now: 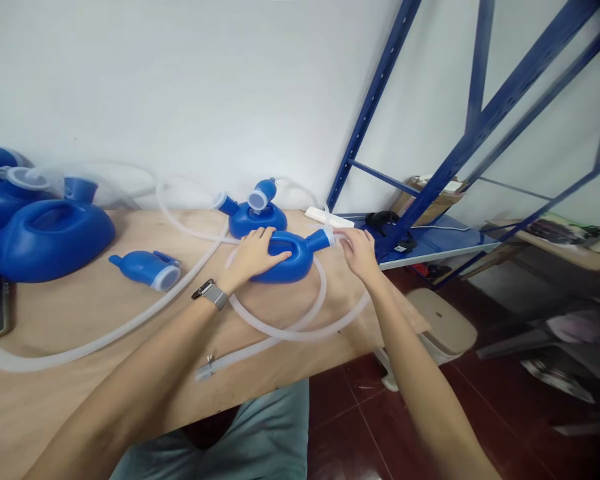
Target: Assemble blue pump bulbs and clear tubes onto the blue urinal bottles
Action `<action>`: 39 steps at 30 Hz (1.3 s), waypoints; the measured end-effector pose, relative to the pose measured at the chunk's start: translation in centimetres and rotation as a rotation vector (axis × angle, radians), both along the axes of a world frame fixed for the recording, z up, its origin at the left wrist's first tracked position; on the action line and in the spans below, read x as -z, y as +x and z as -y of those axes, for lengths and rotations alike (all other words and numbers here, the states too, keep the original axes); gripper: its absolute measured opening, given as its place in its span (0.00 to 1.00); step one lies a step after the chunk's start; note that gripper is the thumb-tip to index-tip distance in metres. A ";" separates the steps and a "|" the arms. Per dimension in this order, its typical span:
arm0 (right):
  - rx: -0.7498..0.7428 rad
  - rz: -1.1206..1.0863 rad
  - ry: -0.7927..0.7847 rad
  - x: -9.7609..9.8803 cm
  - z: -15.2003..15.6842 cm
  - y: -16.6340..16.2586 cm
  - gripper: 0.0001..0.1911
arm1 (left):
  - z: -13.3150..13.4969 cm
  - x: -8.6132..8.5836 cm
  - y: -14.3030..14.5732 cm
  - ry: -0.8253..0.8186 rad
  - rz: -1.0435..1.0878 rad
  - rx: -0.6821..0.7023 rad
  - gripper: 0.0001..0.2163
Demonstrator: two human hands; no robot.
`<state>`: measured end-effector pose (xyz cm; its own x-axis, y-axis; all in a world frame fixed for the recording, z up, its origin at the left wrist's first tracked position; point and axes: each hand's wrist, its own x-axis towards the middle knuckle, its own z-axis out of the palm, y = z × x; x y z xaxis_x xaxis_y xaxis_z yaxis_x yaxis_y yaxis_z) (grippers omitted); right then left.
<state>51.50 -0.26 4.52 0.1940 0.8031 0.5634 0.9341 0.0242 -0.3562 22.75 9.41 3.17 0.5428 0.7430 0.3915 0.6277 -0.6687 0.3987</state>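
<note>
a person seated at a wooden counter (110,393) steadies a blue bottle (286,272) lying near the counter's right end, its neck angled toward a blue metal rack (440,167). the left hand (253,257), a watch (213,293) at its wrist, grips the body with thumb and fingers spread apart about the handle. the right hand (355,248) pinches the white cap (333,236) at the neck between thumb and fingers. a clear tube (307,335) loops across the wood in front of the bottle, its clamped end (206,372) close to the near edge.

just behind stands a second bottle (240,225), a small blue spout (264,193) resting on top with its pale, round end facing forward. to the left, another spout (147,268) lies on its side, near a large bottle (55,237) whose mouth points up; more blue containers (10,197) crowd the far left edge, one wearing a white collar. the blue walls are opaque, and what any bottle holds cannot be told. on the rack's low shelf, a cardboard box (433,203) carries pale, papery items at its top, their nature unclear.
</note>
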 end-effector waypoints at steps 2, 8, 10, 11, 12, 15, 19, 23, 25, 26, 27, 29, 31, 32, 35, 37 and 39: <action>-0.045 0.008 0.025 0.1 -0.8 -0.7 0.21 | 0.0 0.5 0.0 0.030 0.048 -0.016 0.34; -0.156 -0.034 0.075 1.5 -2.2 -2.6 0.31 | -0.5 1.2 -0.8 0.097 0.105 -0.037 0.31; -0.147 -0.023 0.124 2.1 -2.6 -3.3 0.47 | -0.6 1.3 -1.1 0.109 0.092 -0.032 0.30; -0.140 -0.019 0.151 2.3 -2.8 -3.7 0.50 | -0.7 1.3 -1.2 0.112 0.084 -0.032 0.30; -0.136 -0.019 0.171 2.5 -3.1 -4.0 0.50 | -0.7 1.3 -1.3 0.114 0.077 -0.034 0.31; -0.167 -0.056 0.179 2.5 -3.8 -4.5 0.44 | -0.5 1.2 -1.5 0.113 0.066 -0.050 0.33; -0.193 -0.121 0.182 2.2 -4.3 -4.8 0.40 | 0.0 1.0 -1.5 0.112 0.034 -0.083 0.34; -0.187 -0.147 0.166 1.8 -4.7 -4.7 0.37 | 0.7 0.6 -1.3 0.113 0.001 -0.125 0.36; -0.197 -0.156 0.148 1.5 -4.9 -4.5 0.36 | 1.0 0.5 -1.2 0.115 -0.014 -0.134 0.36; -0.211 -0.160 0.137 1.3 -5.0 -4.3 0.35 | 1.2 0.5 -1.1 0.119 -0.019 -0.138 0.37; -0.228 -0.162 0.124 1.1 -5.2 -4.2 0.35 | 1.3 0.6 -1.1 0.124 -0.022 -0.146 0.38; -0.272 -0.161 0.085 0.7 -5.4 -3.9 0.34 | 1.7 0.8 -1.1 0.136 -0.023 -0.163 0.40; -0.304 -0.156 0.055 0.5 -5.6 -3.6 0.33 | 2.0 0.9 -1.1 0.141 -0.026 -0.176 0.41; -0.313 -0.156 0.049 0.5 -5.6 -3.6 0.33 | 2.2 0.8 -1.1 0.140 -0.030 -0.177 0.41; -0.320 -0.179 0.069 1.0 -5.7 -3.7 0.34 | 2.4 -0.2 -1.0 0.116 -0.051 -0.170 0.38; -0.332 -0.188 0.087 1.5 -5.7 -3.9 0.35 | 2.0 -1.7 -0.6 0.034 -0.079 -0.145 0.36; -0.329 -0.158 0.086 2.0 -5.8 -4.2 0.34 | 1.2 -3.5 0.1 -0.140 -0.132 -0.096 0.36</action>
